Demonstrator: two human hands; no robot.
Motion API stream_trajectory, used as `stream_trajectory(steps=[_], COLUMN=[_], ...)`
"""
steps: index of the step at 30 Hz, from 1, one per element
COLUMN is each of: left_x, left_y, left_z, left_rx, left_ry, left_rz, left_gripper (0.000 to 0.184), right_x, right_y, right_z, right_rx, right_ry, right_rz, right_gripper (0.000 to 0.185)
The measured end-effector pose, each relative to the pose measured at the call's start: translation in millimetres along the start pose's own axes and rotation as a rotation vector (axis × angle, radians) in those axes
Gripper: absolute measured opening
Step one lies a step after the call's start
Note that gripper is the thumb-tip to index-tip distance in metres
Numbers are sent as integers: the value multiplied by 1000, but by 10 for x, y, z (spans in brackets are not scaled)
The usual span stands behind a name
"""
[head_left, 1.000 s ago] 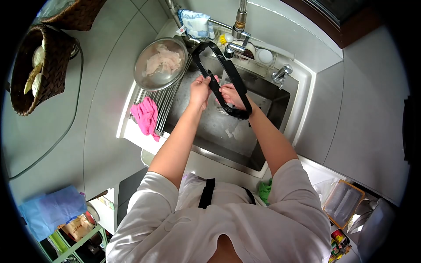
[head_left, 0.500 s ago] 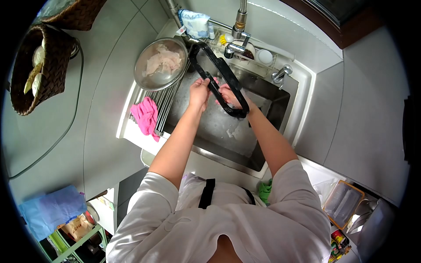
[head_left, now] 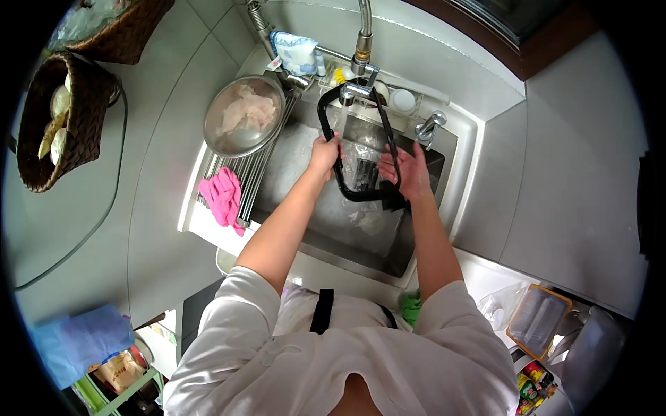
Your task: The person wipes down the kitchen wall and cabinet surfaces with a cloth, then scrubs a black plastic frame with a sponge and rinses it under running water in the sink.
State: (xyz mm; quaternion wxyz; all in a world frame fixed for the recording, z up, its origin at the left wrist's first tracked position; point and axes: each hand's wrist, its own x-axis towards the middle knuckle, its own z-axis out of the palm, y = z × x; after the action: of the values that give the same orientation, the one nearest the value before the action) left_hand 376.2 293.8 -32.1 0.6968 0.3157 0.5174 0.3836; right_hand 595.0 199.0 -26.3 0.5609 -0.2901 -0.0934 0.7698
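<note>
Over the sink (head_left: 305,222), a black rectangular frame with rounded corners (head_left: 357,196) is held up under the faucet (head_left: 354,90). My left hand (head_left: 324,156) is closed around the frame's left side. My right hand (head_left: 409,172) is at the right side, its fingers spread and wet; part of the frame crosses in front of it. Water runs from the spout down through the frame's opening. A dark ribbed shape (head_left: 365,175) shows inside that opening; I cannot tell whether it belongs to the frame.
Left of the basin, a metal bowl (head_left: 215,125) with pale pieces of food stands on the drying rack (head_left: 258,166), near a pink cloth (head_left: 222,196). Behind are a wire caddy (head_left: 416,114) and a small tap (head_left: 431,125). A woven basket (head_left: 87,132) stands far left.
The frame has turned more upright and now sits under the faucet. My right hand has moved right and opened, while my left hand keeps its hold. Running water now shows.
</note>
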Motion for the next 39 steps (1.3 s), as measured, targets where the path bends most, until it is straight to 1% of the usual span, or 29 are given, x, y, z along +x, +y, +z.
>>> stream_trajectory(steps=[1,4,5,8,9,12,13,16,17,20,22,25,26,28,29,31,33,34,35,36,37,38,39], left_x=[2,-93,-115,-147,-163,-175,-135,-29,0,-134,-108,-52,-25,-11,-4,-65,-138,-157,-176,-192,-208,-215,-265], left_y=[10,12,-54,-30,1,125,126,111,112,234,242,155,118,124,129,222,325,342,360,356,347,310,289], left_z=[7,75,87,162,172,204,119,-38,-99,-34,-30,-92,-132,-193,-230,-289,-383,-459,-534,-622,-709,-744,-722], left_rx=[54,148,155,69,66,-48,-13,-92,-150,-174,-187,-172,-161,-204,-223,-156,-76,-88,-101,-114,-121,-134,-149], left_ry=[-25,-99,-135,-160,-218,-173,-227,-235,-248,-190,-214,-209,-200,-250,-275,-228,-174,-175,-174,-173,-174,-96,-19], left_rz=[6,-38,-38,-171,-157,-100,-38,-23,-43,-52,-50,-32,-23,29,55,93,138,148,161,171,197,194,190], left_gripper=[14,24,38,48,54,50,39,25,20,21,18,19,19,16,14,9,6,7,9,11,17,19,21], right_x=[-87,-250,-374,-380,-355,-339,-340,-321,-323,-319,-268,-234,-205,-106,-29,168,356,440,509,588,674,753,791], right_y=[-42,-97,-100,-17,74,216,262,380,412,478,528,543,538,508,478,400,330,301,276,273,272,271,258], right_z=[22,249,633,640,668,602,667,611,604,688,634,629,647,707,712,722,798,886,975,1044,1113,1184,1294], right_rx=[25,-236,-268,-716,-652,-863,-856,-887,-896,-928,-956,-953,-964,-980,-995,-1022,-1027,-1029,-1091,-1041,-992,-943,-942], right_ry=[-78,63,198,314,370,387,414,475,486,517,532,524,516,501,460,378,373,364,344,294,245,196,220], right_rz=[-68,-135,-188,-266,-302,-354,-350,-275,-288,-359,-451,-490,-554,-683,-680,-672,-524,-449,-451,-432,-414,-396,-371], right_gripper=[55,48,35,33,26,29,31,39,40,40,39,36,35,33,32,29,34,36,42,42,42,42,41])
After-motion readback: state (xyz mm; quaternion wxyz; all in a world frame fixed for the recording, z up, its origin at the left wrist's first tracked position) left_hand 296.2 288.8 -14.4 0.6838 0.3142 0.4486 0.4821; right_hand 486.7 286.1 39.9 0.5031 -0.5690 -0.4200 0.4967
